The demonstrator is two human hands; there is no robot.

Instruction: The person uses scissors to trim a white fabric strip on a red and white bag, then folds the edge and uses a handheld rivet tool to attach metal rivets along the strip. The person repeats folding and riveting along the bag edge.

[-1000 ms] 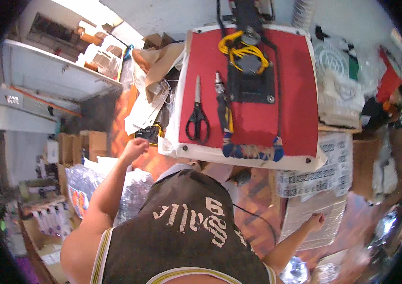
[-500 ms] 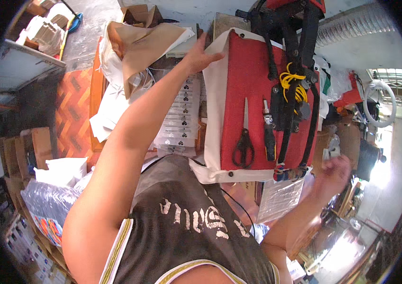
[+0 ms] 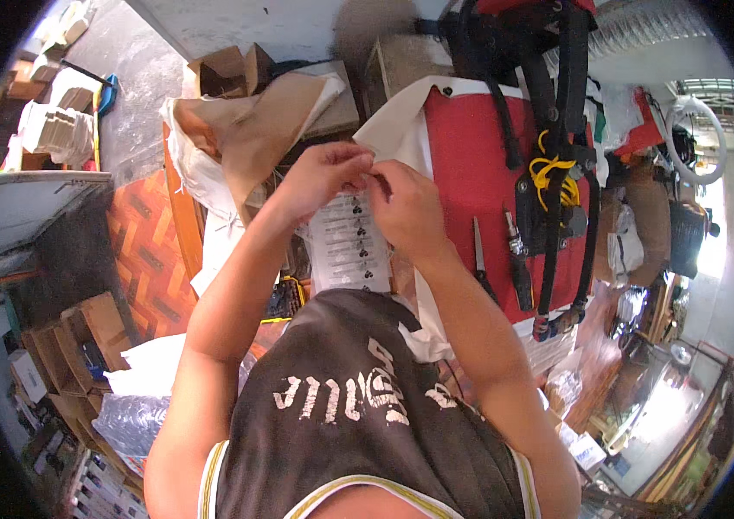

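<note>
My left hand point(image 3: 323, 182) and my right hand point(image 3: 406, 208) meet at the fingertips, just off the left edge of a red panel point(image 3: 462, 164) with a white fabric border point(image 3: 401, 125). Both hands are closed in a pinch. Whatever they grip is too small or too hidden to name. Beneath them lies a clear-wrapped stack of printed white sheets point(image 3: 349, 246). On the red panel, to the right of my right hand, rest black-handled scissors point(image 3: 480, 251), partly covered by my right forearm, and a black-handled tool with a metal tip point(image 3: 519, 268).
Black straps point(image 3: 553, 216) with a coil of yellow cord point(image 3: 554, 182) run down the red panel's right side. Crumpled brown paper point(image 3: 254, 125) and an open cardboard box point(image 3: 220, 73) are at the far left. A white ring point(image 3: 717, 143) hangs at the right.
My left hand has left the panel's white edge and come nearer. My right hand has swung in from the right, and both now meet. The red panel appears farther right in view.
</note>
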